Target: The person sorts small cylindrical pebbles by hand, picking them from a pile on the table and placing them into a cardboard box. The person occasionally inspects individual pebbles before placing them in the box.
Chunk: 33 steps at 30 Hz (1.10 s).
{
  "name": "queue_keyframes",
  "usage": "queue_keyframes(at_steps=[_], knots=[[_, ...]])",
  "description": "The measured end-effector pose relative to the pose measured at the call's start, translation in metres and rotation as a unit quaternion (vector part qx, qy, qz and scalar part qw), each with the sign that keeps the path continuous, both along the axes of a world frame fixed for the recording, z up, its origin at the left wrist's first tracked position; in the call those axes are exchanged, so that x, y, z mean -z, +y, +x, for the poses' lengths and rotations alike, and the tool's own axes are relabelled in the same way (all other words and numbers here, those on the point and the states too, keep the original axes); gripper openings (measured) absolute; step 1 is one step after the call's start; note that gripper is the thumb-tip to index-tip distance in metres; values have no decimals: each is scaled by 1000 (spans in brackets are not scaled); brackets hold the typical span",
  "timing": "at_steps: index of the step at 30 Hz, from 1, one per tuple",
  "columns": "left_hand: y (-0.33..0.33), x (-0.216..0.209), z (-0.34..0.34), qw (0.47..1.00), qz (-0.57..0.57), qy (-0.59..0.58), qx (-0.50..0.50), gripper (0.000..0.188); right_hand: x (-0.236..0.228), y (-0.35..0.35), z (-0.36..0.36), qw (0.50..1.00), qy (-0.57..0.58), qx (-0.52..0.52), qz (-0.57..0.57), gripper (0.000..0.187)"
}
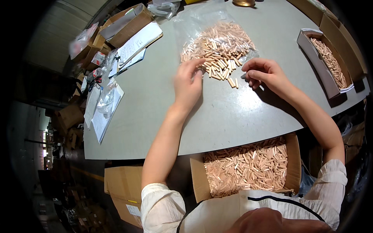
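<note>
A grey table (155, 116) is seen filling the middle of the view, and at six o'clock, below its near edge, an open cardboard box (293, 163) is filled with short wooden dowels. At two o'clock a long narrow tray (311, 48) with more dowels is set along the table's far right side. At ten and eleven o'clock loose papers (138, 42), cartons and plastic bags are spread along the left edge. At twelve o'clock a heap of wooden dowel pins (217, 48) is laid on a clear plastic bag (194, 21), with a few pins strayed toward the near side. The left hand (188, 83) is rested just at the seven o'clock side of the heap, its fingers loosely spread and its fingertips touching the nearest pins; nothing is seen gripped in it. The right hand (264, 73) is held at the heap's four o'clock side, its fingers curled narrowly inward; whether a pin is pinched in them cannot be told.
</note>
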State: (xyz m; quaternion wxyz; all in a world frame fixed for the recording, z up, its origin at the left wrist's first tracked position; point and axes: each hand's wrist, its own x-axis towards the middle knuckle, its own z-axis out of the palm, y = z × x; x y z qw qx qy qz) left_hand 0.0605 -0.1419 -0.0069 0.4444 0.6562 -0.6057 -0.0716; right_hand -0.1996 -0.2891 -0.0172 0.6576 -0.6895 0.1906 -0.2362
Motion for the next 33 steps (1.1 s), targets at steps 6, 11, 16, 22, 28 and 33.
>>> queue_keyframes(at_steps=[6, 11, 16, 22, 28, 33], knots=[[-29, 21, 8, 982, 12, -183, -45, 47, -7, 8, 5, 998, -17, 49, -32, 22], [-60, 19, 3, 981, 89, -170, -40, 51, -4, 4, 4, 996, -24, 55, -65, 23], [-46, 17, -2, 975, 65, -209, 41, 47, 0, 2, 1, 989, -32, 38, -138, 24], [-22, 20, -10, 962, 65, -262, 29, 49, -2, 7, 4, 905, -59, -21, -421, 40], [-18, 20, -13, 959, 85, -271, -10, 50, -1, 17, 13, 836, 34, 9, -548, 39], [-21, 24, -10, 962, 83, -261, -14, 50, 9, 12, 20, 826, 44, 49, -560, 35]])
